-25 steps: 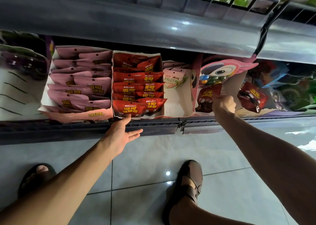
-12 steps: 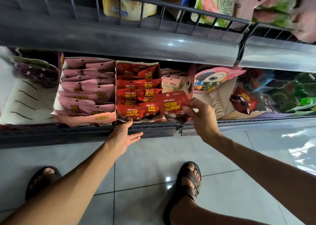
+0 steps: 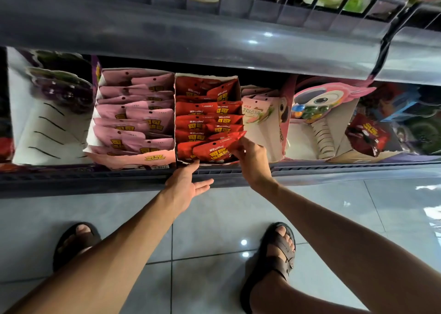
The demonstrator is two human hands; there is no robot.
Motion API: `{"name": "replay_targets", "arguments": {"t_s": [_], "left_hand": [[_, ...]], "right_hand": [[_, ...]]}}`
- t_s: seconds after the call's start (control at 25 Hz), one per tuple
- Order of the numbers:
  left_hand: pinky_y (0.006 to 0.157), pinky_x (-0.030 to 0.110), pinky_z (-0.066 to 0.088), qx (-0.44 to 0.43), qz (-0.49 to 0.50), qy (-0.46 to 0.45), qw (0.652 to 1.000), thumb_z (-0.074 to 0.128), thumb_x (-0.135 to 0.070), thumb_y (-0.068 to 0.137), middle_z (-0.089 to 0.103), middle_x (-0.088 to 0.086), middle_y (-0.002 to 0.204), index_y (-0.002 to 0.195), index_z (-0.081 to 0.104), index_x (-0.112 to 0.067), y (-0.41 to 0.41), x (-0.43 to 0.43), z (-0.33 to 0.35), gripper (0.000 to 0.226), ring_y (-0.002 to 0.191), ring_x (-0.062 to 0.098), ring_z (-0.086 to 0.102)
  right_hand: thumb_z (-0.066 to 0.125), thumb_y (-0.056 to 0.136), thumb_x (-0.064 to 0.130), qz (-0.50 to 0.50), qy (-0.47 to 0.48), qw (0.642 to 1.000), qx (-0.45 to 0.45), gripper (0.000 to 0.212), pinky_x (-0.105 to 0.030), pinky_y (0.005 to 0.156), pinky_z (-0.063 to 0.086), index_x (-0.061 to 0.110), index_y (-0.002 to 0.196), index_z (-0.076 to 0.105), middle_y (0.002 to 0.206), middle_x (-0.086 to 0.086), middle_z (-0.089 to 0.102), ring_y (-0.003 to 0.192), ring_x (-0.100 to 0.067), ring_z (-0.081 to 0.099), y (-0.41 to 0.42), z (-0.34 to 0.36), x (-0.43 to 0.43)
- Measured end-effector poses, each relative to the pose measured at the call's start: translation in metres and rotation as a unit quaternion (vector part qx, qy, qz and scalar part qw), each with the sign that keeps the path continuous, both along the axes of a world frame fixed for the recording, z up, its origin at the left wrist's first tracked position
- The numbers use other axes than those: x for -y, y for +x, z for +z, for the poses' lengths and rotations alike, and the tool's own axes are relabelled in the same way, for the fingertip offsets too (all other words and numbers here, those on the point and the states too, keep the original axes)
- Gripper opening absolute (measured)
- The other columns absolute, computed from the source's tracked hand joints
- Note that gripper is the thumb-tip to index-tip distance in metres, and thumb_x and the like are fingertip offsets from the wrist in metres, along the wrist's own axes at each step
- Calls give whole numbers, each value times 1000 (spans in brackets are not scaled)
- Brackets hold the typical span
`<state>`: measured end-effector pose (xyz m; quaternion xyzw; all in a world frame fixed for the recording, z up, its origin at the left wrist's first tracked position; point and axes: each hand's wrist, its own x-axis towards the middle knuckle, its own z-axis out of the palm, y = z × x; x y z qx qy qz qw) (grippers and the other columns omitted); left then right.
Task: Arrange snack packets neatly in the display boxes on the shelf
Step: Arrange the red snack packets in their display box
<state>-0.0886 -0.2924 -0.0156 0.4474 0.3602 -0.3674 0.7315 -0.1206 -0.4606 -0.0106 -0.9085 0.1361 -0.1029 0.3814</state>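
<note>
So the right hand [image 3: 253,163] has a glossy red snack packet with yellow lettering [image 3: 212,151] pinched by its right edge, fingers curled onto it. The packet sits tilted at the very front of the white cardboard display box of red packets [image 3: 235,82], lying over the front row rather than standing upright like the rows behind. The left hand [image 3: 188,186] is just below that box, fingers straight and slightly spread, holding nothing. Its thumb tip reaches up to the box's front lip and looks to be touching it. Next door on the left is a pink cardboard display box [image 3: 133,162] packed with overlapping pink packets [image 3: 143,123]. On the other side is a pink-and-white box [image 3: 284,113] with pale packets [image 3: 256,109] only at the back and bare cardboard in front. Further right there's a cartoon bird display box [image 3: 329,99] with one more dark red packet [image 3: 366,134] lying loose in it, well apart from the red box. It all sits on a low grey metal shelf [image 3: 95,177], with grey floor tiles [image 3: 214,230] and brown sandals [image 3: 279,254] below.
</note>
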Motion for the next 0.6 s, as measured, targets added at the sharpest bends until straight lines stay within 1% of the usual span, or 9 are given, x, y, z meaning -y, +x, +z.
{"name": "replay_targets", "arguments": {"t_s": [0.04,0.08,0.16,0.2,0.28,0.36,0.48,0.56,0.6], "left_hand": [[95,47,54,-2,6,4,1000,66,-19,95,30,9,159,141,49,-18,1,0,-1,50,108,50,65],[97,48,54,-2,7,7,1000,66,-19,95,31,9,159,140,49,-17,1,0,-1,49,108,50,65],[100,49,52,3,1,6,1000,65,-21,96,32,7,159,136,51,-18,0,1,-1,43,108,50,65],[101,50,51,9,-4,7,1000,64,-22,97,33,6,158,134,52,-19,0,1,-1,40,108,49,66],[102,50,51,19,-13,10,1000,62,-22,98,35,5,158,138,50,-20,-1,1,-1,42,107,48,66],[102,51,51,21,-14,10,1000,62,-21,98,36,5,157,140,49,-20,0,0,-2,44,108,48,66],[102,52,50,22,-15,6,1000,62,-19,98,38,6,156,142,48,-18,0,0,-4,46,109,49,65],[101,52,51,22,-16,4,1000,61,-19,98,38,6,156,143,47,-18,0,-1,-5,47,109,50,65],[101,51,51,20,-16,2,1000,61,-19,98,37,6,157,143,47,-18,0,-1,-5,47,109,50,65]], "right_hand": [[62,92,8,9,-4,1000,1,4,1,63,44,7,94,65,87,9,65,70,21,55,-1,-1,1],[64,91,10,15,-10,1000,5,3,-2,64,47,9,93,65,88,8,66,71,19,57,-1,1,1],[71,86,20,15,-45,999,8,15,-16,68,54,14,98,65,94,7,70,76,7,61,3,9,0],[73,83,27,14,-66,998,6,23,-20,68,55,17,102,65,98,7,71,79,0,62,5,13,-1],[74,80,36,24,-80,996,2,28,-22,67,54,22,102,66,99,8,72,80,-7,65,10,22,-4],[73,82,33,30,-37,999,8,20,-20,63,54,20,96,69,90,8,72,76,-5,65,13,25,-6],[71,86,23,-10,28,999,29,13,-4,56,46,13,95,67,81,16,64,69,7,60,14,24,-3],[69,89,22,-35,68,997,21,12,-5,57,48,14,94,61,83,15,64,72,4,62,11,19,2],[68,90,21,-45,95,994,11,14,-11,60,53,13,94,59,86,8,67,76,-3,66,10,16,5]]}}
